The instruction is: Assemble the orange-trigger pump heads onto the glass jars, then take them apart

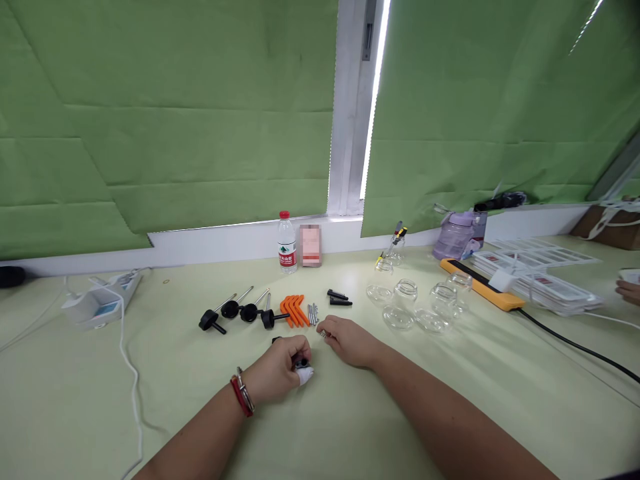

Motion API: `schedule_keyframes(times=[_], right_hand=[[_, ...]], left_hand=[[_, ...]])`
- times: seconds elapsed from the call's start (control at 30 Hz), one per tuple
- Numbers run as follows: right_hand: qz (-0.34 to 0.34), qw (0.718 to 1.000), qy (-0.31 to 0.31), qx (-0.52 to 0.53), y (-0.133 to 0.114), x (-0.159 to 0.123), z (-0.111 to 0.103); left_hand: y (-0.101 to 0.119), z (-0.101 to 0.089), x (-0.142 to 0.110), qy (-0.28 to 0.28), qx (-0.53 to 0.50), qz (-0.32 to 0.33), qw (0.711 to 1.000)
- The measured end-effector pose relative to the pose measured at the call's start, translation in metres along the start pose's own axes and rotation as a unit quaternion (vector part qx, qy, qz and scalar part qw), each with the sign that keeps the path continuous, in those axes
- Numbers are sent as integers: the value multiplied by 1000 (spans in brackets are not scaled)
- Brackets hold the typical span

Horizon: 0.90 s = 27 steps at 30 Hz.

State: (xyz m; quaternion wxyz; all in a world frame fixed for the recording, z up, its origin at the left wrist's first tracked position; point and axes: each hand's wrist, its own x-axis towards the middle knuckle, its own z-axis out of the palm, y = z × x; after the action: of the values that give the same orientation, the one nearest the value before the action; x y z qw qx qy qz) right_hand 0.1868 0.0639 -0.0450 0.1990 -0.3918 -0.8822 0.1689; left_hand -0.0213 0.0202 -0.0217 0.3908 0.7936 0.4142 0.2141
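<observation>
My left hand (277,367) is closed around a small black part (302,363) with a round hole in its end; most of it is hidden by the fingers. White wrapping (305,375) covers the tip of the thumb. Just to the right, my right hand (353,341) pinches a small metallic piece (323,333), too small to name. Beyond the hands lie several metal pins or screws (313,314), orange bent pieces (295,311) and two black ribbed plugs (340,298). Black round caps with metal rods (250,312) lie further left.
Clear glass jars (405,291) and glass discs stand on the right, near an orange power strip (483,285). A water bottle (287,247) and a purple jug (454,235) stand at the back. A white power strip (107,301) lies left. Another person's hand (628,291) shows at the right edge.
</observation>
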Motion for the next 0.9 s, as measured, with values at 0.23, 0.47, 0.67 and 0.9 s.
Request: schedule_keyframes(times=[0.23,0.47,0.67,0.9], right_hand=[[28,998,29,49,2,-2,-3],[53,985,10,164,15,-4,-4],[68,964,-7,258,26,-6,-6],[65,963,-4,260,25,-5,-7]], left_hand=[[0,-1,2,2,-16,-5,1000],[0,-1,2,2,-16,-5,1000],[-3,-1,4,-9,-23,-2,1000],[-6,0,5,-5,-11,12,1000]])
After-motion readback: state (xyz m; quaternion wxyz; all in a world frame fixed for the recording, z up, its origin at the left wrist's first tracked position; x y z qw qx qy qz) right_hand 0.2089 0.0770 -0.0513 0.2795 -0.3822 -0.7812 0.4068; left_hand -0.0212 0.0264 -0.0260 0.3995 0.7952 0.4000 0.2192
